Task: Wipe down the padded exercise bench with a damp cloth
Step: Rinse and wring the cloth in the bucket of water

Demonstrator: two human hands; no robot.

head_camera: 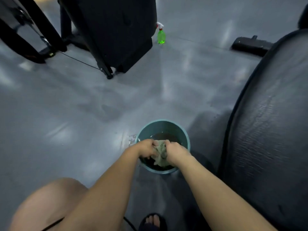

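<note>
Head view: both grips are over the teal bucket point(187, 135), which stands on the floor point(83, 105). Left grip point(147, 150) and right grip point(176, 153) are each curled tight round one end of the cloth point(160, 153). It's bunched between them, knuckles nearly touching. The cloth sits just above dark water point(165, 136), low inside the rim. Reads as the wringing step; the wipe is not yet begun.

Doing it well, my read:
- Twist the grips in opposite directions.
- Keep the cloth below the rim so runoff lands in the bucket. There are drops on the floor just left of the left grip.
- Shift both grips toward the middle for a second twist.
- Target is damp, not dripping. The pad's creased vinyl would likely streak and hold puddles.
- The water looks murky, so no dunk after wringing.

Bench point(266, 130): black padded surface, right of the right grip, near the bucket but apart from it. Looks an easy reach.

Green spray bottle point(161, 36) stands well ahead of both grips, beside a black machine point(108, 30).
</note>
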